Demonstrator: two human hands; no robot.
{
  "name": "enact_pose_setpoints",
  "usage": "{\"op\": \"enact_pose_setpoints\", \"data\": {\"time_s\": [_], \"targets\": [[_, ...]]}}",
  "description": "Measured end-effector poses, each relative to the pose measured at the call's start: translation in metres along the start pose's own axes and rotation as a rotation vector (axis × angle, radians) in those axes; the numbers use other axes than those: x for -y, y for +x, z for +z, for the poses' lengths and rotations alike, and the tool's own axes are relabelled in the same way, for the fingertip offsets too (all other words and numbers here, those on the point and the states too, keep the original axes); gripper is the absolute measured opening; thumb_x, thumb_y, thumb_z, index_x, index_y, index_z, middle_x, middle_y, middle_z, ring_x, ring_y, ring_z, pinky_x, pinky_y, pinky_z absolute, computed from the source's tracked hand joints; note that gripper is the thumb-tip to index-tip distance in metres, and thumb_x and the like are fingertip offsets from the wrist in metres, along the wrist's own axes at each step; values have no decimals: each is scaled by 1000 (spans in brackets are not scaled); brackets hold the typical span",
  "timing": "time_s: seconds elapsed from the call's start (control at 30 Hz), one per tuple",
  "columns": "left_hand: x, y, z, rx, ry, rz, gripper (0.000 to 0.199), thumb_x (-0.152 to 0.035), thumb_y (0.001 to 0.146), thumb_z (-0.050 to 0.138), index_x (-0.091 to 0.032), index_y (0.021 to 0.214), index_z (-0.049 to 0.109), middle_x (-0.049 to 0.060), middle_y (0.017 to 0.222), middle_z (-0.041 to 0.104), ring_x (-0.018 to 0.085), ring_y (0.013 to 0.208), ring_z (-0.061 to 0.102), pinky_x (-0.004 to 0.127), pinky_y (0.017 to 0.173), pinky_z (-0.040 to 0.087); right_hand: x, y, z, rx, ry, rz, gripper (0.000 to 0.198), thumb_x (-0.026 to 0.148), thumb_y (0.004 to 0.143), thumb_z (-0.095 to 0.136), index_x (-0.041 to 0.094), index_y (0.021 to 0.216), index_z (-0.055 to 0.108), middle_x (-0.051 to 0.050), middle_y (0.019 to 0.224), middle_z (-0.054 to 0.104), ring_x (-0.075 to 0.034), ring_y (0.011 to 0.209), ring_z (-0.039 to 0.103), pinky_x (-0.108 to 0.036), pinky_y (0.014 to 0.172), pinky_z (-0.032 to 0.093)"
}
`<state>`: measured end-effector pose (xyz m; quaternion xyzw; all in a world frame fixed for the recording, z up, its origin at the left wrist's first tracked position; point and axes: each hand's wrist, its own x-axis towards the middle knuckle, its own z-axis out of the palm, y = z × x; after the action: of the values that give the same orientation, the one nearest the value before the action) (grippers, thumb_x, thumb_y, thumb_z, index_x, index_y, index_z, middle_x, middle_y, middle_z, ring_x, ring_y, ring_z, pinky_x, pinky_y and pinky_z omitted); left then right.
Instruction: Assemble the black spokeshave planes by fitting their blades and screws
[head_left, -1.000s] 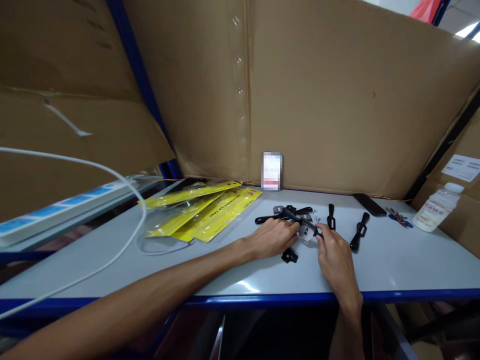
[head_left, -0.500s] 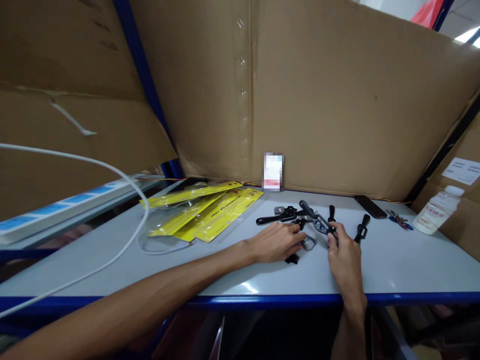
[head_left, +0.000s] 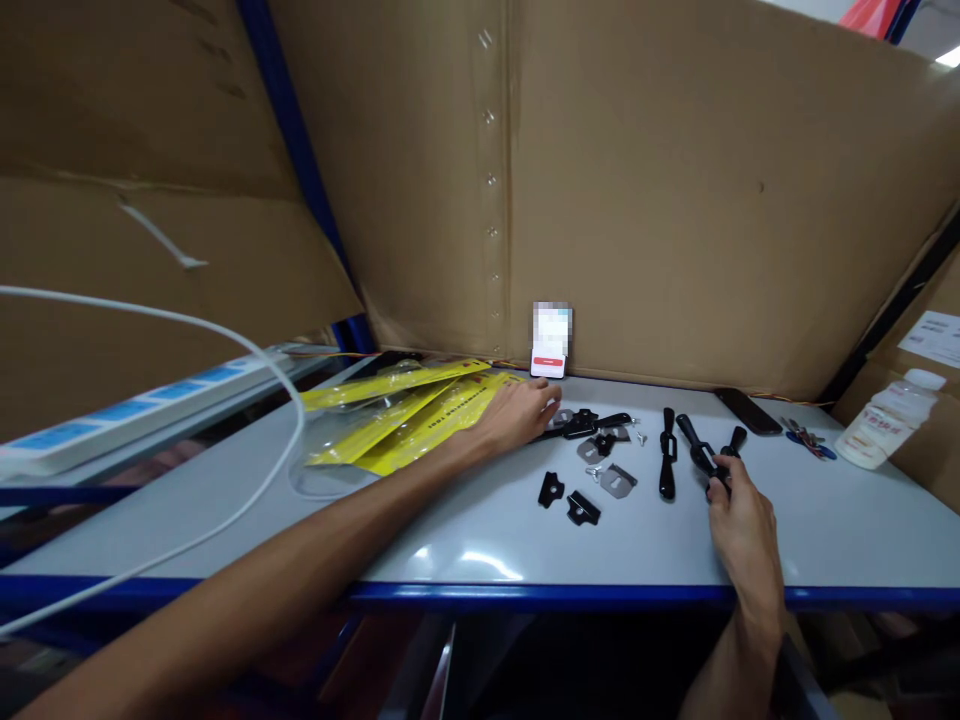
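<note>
My right hand (head_left: 746,525) grips a black spokeshave (head_left: 694,441) by its near end, above the right part of the table. Beside it on the left lies a second black spokeshave body (head_left: 667,455); another (head_left: 737,440) is partly hidden behind my fingers. My left hand (head_left: 521,412) hovers with bent, slightly parted fingers near the left handle of a further spokeshave (head_left: 581,424), with nothing visible in it. Nearer me are a grey metal blade (head_left: 618,481), another blade (head_left: 592,450) and two black cap plates (head_left: 551,489). Small silver screws (head_left: 640,438) lie around them.
Yellow blister packs (head_left: 420,425) lie at the left of the table. A lit phone (head_left: 550,340) leans on the cardboard wall. A dark phone (head_left: 748,411), keys (head_left: 806,440) and a white bottle (head_left: 889,420) stand at the right. A white cable (head_left: 289,370) crosses the left side.
My left hand has moved off the loose parts, back and leftward, uncovering blades and cap plates. My right hand has carried its spokeshave rightward. One spokeshave body now lies fully in view.
</note>
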<state>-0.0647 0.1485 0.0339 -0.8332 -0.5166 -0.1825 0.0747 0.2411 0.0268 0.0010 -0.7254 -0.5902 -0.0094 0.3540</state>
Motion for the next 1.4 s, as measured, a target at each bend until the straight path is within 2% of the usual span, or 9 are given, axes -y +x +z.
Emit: {"op": "enact_pose_setpoints", "data": {"time_s": [0.13,0.37,0.53,0.7,0.77,1.0,1.13,1.27,1.4], "targets": [[10,2,5,78,18,3,23,-31,98,49,-19,107,67,11,102,70,25,88,66,33,73,47,3,-2,5,11,-18,-31,41,28,95,40,18,131,57,-14,108,74,-30,102,68,-40,86,48],[-9,-5,5,124,22,126,29,-36,101,45,-18,110,66,10,101,68,25,93,65,33,73,48,3,2,7,-8,75,-61,47,23,94,42,15,139,54,-16,125,67,-26,98,67,-43,94,49],[-4,-3,9,88,13,115,28,-27,101,40,-19,112,65,11,107,69,25,98,66,35,78,50,41,-14,0,-11,84,-184,41,27,98,47,17,136,59,-16,130,66,-30,119,60,-47,101,48],[12,1,17,-1,-53,39,32,-29,101,42,-18,124,61,14,122,67,28,111,63,41,94,50,94,-54,9,414,131,-667,36,20,98,54,26,131,66,-6,140,64,-26,132,53,-45,113,43],[14,1,23,4,-108,63,36,-33,102,42,-17,130,58,15,127,65,28,116,62,43,100,49,101,-62,17,505,120,-753,41,14,98,50,25,135,64,-5,147,59,-25,139,49,-45,118,38],[1,-2,45,90,-223,174,42,-37,105,34,-16,136,54,15,134,63,25,124,60,40,106,47,82,-37,29,374,2,-507,59,-7,88,36,9,139,60,-15,146,58,-22,144,45,-40,121,35],[-3,-5,42,79,-210,163,50,-43,105,35,-13,144,47,19,145,54,28,135,51,44,112,41,60,-22,18,215,48,-472,45,14,101,40,14,142,59,-12,148,57,-24,144,44,-42,119,37],[-13,-14,34,225,-173,219,81,-69,95,47,-18,157,32,24,160,34,40,149,31,61,116,30,17,-8,8,44,-68,-282,44,30,102,45,13,140,61,-18,149,54,-32,143,42,-51,117,36],[-26,-21,30,349,-166,288,105,-84,81,52,-26,162,19,23,168,14,45,154,12,69,117,17,-13,0,9,86,-225,-129,51,38,104,43,11,146,54,-26,147,50,-38,140,45,-56,112,38]]}}
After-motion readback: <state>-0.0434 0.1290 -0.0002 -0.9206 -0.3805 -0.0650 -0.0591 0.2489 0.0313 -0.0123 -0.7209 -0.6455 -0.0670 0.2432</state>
